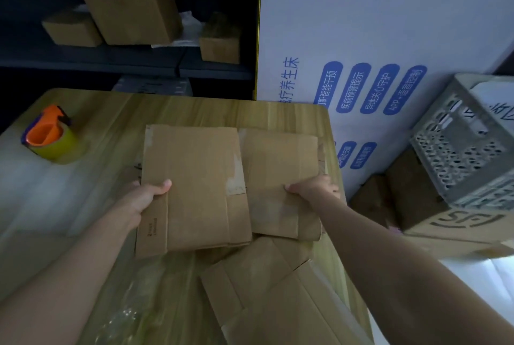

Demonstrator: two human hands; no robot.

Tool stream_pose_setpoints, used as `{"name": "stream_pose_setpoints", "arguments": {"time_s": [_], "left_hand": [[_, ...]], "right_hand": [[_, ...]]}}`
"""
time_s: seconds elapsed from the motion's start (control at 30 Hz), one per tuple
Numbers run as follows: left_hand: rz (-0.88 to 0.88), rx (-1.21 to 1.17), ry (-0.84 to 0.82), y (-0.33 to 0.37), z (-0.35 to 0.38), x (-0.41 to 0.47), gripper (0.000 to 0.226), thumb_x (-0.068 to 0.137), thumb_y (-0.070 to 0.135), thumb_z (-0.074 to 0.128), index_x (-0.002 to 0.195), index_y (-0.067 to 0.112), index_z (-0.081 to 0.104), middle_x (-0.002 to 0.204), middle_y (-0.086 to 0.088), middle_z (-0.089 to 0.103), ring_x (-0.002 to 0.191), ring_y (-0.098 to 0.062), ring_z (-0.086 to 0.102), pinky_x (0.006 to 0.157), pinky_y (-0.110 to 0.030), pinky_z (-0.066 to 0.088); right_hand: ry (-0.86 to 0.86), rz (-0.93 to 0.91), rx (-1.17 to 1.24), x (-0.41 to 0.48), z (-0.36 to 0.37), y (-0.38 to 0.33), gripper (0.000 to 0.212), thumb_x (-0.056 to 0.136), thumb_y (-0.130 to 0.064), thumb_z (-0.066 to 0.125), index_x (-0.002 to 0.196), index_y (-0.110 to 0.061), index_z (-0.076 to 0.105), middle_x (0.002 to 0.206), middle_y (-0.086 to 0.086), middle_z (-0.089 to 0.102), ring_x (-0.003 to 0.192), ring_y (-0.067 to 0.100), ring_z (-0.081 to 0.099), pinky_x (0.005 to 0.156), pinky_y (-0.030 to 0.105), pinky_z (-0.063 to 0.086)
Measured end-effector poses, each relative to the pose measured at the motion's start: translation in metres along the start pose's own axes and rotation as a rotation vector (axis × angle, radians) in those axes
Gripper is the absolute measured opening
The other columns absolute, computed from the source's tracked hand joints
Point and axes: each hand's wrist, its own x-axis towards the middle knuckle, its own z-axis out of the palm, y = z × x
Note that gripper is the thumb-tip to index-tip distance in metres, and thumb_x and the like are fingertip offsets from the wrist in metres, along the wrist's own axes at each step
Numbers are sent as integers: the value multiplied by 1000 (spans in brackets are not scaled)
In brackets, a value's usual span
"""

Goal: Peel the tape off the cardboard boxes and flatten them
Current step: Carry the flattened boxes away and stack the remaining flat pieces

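Note:
A flattened brown cardboard box lies over the wooden table, with torn patches where tape was stuck. My left hand grips its left edge, thumb on top. My right hand grips the right edge of a smaller flat cardboard piece that lies beside it and partly under it. More flattened boxes lie nearer to me on the table. Crumpled clear tape lies at the near left.
An orange tape dispenser with a yellowish roll stands at the table's far left. A big white printed carton stands behind. A grey perforated crate and brown boxes sit to the right. Dark shelves hold several boxes.

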Motion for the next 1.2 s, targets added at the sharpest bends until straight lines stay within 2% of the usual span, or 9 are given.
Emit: {"name": "stream_pose_setpoints", "arguments": {"time_s": [0.27,0.47,0.53,0.6,0.7,0.77,0.87,1.07,1.2], "left_hand": [[-21,57,-29,3,9,16,58,76,27,77,125,7,53,116,-16,62,103,-36,58,94,-54,45],[-48,106,-70,6,22,24,54,74,28,79,119,8,58,112,-17,64,101,-37,60,94,-56,45],[-49,104,-79,8,25,24,53,74,29,79,118,8,59,110,-16,64,100,-36,60,93,-56,45],[-53,101,-89,10,27,22,54,74,29,79,120,9,58,110,-16,64,100,-36,60,93,-56,45],[-53,95,-104,15,24,18,56,75,28,77,123,8,55,115,-17,63,104,-37,59,95,-57,44],[-47,79,-106,20,20,14,56,77,26,76,125,7,55,116,-18,62,106,-38,59,96,-57,43],[-13,53,-91,30,11,6,51,79,24,75,123,5,57,116,-18,63,105,-36,60,96,-56,44],[-23,35,-94,44,-11,-18,49,82,25,71,122,1,58,118,-21,62,110,-37,58,99,-55,42],[-62,20,-105,51,-27,-43,43,80,30,72,111,1,62,110,-21,64,104,-38,60,97,-54,43]], "right_hand": [[-66,-8,47,13,2,-8,122,62,-49,84,147,-2,10,145,15,29,132,34,32,104,48,39],[-56,-110,140,19,6,-2,112,61,-47,85,145,-5,24,142,12,35,133,31,29,104,48,38],[-63,-142,235,20,5,-3,100,56,-42,88,137,-7,40,128,11,50,121,29,46,97,45,46],[-74,-144,391,21,2,-4,81,52,-35,91,119,-9,54,105,7,62,96,24,60,83,38,53],[-103,-148,520,19,-4,-5,56,53,-31,91,94,-11,58,85,3,62,77,20,59,73,35,54],[-121,-164,593,15,-12,-4,51,54,-29,91,89,-11,58,85,5,65,76,22,63,71,36,56],[-109,-198,721,7,-31,0,46,56,-22,91,82,-13,54,80,5,64,70,21,63,54,30,51],[-185,-291,786,-16,-76,24,37,61,-18,88,85,-11,61,80,4,69,68,19,67,40,22,48],[-202,-316,760,-26,-104,47,37,62,-22,87,86,-12,62,85,6,69,75,23,67,48,27,50]]}}
